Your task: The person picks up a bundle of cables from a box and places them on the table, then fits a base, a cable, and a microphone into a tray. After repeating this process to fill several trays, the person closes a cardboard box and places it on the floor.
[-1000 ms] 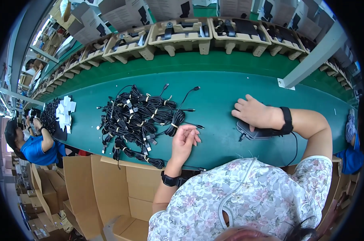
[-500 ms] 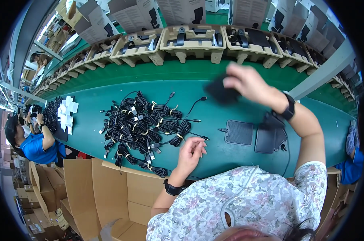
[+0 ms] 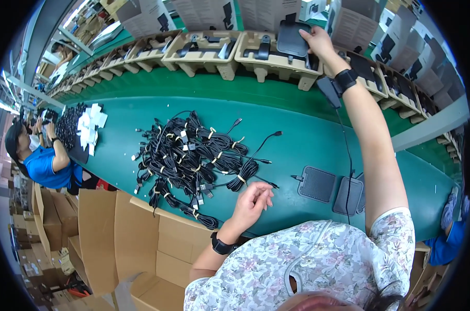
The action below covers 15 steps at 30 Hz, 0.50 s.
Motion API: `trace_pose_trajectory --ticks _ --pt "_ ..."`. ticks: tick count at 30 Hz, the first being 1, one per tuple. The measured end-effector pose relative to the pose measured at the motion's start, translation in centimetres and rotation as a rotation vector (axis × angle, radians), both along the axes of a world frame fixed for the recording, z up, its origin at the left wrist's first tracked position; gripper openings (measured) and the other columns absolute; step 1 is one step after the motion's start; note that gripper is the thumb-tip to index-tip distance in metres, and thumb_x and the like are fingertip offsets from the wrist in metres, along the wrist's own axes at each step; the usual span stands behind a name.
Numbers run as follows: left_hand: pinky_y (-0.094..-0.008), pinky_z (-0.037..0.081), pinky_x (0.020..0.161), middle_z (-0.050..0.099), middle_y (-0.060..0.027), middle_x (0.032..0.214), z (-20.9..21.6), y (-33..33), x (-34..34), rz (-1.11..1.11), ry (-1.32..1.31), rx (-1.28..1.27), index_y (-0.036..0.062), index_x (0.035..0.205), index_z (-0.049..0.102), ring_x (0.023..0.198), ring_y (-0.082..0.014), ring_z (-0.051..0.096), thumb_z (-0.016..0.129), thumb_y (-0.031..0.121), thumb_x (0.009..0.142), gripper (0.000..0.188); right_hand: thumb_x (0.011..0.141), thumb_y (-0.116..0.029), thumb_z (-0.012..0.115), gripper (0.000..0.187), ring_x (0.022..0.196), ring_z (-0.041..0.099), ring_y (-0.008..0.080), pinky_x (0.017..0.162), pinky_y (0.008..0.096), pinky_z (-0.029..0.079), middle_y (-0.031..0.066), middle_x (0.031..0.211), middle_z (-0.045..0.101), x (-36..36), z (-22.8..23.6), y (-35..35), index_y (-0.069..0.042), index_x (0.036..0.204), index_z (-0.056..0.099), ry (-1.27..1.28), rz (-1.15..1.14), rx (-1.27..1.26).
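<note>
My right hand (image 3: 318, 42) reaches to the far side and grips a flat black pad (image 3: 293, 38) by its right edge. The pad is held over a moulded pulp tray (image 3: 281, 66) with black parts inside. Near the front of the table, my left hand (image 3: 254, 203) rests with its fingers curled in and nothing visible in them. Just beyond its fingertips lie cable ends from a heap of tied black cables (image 3: 185, 155). To its right are a black textured pad with a short plug (image 3: 317, 184) and another black pad (image 3: 347, 196), partly behind my right forearm.
More pulp trays (image 3: 201, 56) stand in a row along the far ledge, with printed boxes (image 3: 268, 14) behind them. A black box on a cord (image 3: 328, 92) hangs by my right wrist. An opened cardboard carton (image 3: 141, 233) sits at the front left. A co-worker (image 3: 51, 160) is at far left.
My right hand has carried the black pad up and away from the table to the tray row. My left hand stays nearly in place, fingers still curled. The view has shifted slightly.
</note>
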<state>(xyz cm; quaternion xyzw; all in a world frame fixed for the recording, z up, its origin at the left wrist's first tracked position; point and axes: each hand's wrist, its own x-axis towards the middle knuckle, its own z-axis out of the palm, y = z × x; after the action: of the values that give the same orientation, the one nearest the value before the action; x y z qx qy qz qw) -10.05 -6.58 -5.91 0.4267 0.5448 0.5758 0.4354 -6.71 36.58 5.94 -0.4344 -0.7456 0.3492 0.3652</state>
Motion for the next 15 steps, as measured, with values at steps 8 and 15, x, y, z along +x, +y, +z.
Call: trace_pose_trajectory --ticks 8,15 --pt "-0.0206 0.044 0.053 0.057 -0.0064 0.085 0.4 0.1 -0.2 -0.011 -0.003 -0.022 0.0015 0.105 0.048 0.066 -0.0096 0.056 0.044 0.001 0.092 0.014 0.082 -0.025 0.063 0.024 0.077 0.058 0.0293 0.066 0.0357 0.047 0.0134 0.083 0.061 -0.6 -2.1 -6.3 -0.004 0.091 0.059 -0.134 -0.05 0.887" --pt "-0.0209 0.044 0.052 0.058 -0.0063 0.082 0.7 0.3 -0.1 -0.017 -0.083 0.001 0.0023 0.103 0.049 0.064 -0.0095 0.057 0.045 0.002 0.092 0.012 0.08 -0.029 0.062 0.028 0.083 0.059 0.0315 0.071 0.0405 0.047 0.0157 0.087 0.062 -6.6 -5.0 -21.7 -0.002 0.088 0.062 -0.195 0.726 0.45"
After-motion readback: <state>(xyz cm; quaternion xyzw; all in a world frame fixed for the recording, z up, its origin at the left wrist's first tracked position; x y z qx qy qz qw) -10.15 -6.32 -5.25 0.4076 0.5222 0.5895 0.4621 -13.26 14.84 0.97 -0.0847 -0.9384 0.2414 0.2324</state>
